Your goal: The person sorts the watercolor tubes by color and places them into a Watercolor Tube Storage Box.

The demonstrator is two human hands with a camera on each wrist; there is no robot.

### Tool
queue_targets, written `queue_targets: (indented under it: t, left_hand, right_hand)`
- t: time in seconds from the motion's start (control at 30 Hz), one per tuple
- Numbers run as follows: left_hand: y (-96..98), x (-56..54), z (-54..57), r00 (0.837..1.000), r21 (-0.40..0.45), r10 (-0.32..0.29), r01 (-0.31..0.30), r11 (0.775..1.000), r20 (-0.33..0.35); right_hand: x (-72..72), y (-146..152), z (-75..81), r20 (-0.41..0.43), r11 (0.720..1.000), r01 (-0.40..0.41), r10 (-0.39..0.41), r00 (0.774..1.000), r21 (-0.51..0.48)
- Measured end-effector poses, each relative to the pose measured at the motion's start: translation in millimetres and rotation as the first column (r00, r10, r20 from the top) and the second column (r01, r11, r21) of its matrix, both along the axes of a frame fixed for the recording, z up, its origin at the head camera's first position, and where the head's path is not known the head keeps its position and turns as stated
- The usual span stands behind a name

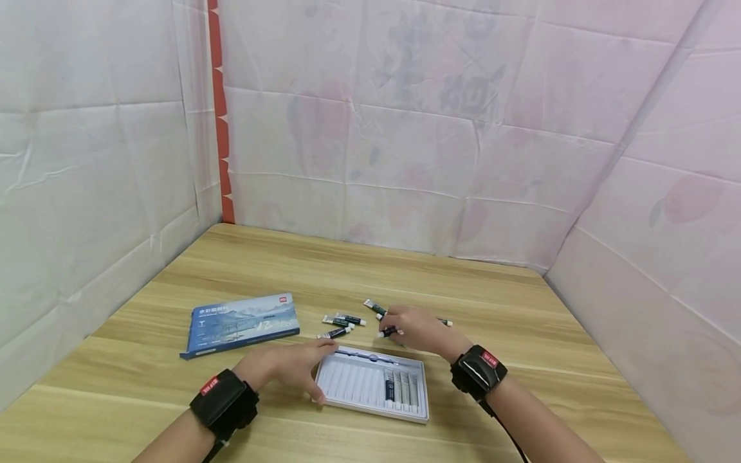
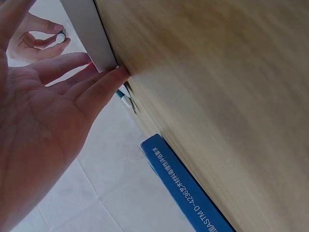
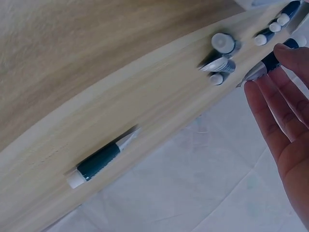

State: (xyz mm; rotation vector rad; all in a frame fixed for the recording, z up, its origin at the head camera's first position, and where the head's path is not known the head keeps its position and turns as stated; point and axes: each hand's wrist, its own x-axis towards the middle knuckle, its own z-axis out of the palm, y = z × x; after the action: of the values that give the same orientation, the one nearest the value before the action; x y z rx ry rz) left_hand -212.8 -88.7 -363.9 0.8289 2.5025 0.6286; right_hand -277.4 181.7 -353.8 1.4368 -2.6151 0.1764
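Note:
A white plastic tray with ribbed slots lies on the table. Several paint tubes fill slots at its right end, and a thin paintbrush lies along its far side. My left hand grips the tray's left end, thumb at the near corner and fingers at the far one. Just beyond the tray, my right hand pinches a dark-labelled, white-capped paint tube between thumb and fingers. In the left wrist view the tube's white cap points at the camera.
Several loose paint tubes lie past the tray's far left corner. More tubes, one of them green, lie around the right hand. A blue paint box rests flat at the left. White cloth walls enclose the table's back and sides.

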Motion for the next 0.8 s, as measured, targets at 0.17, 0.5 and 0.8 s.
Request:
queue_targets:
  t: [0.17, 0.5, 0.8]
  left_hand:
    - [0.0, -0.2, 0.2, 1.000, -0.004, -0.001, 0.001, 1.000, -0.002]
    - [1.0, 1.0, 1.4, 1.000, -0.017, 0.010, -0.010, 1.000, 0.001]
    - [0.8, 1.1, 2.4, 1.000, -0.020, 0.015, -0.015, 1.000, 0.002]
  right_hand:
    - [5.8, -2, -1.1, -0.019, 0.999, -0.051, 0.051, 0.999, -0.014]
    - [22.1, -8, 2.4, -0.042, 0.993, -0.108, 0.110, 0.993, 0.040]
    - [39.2, -18, 0.8, -0.024, 0.990, -0.116, 0.118, 0.993, 0.080]
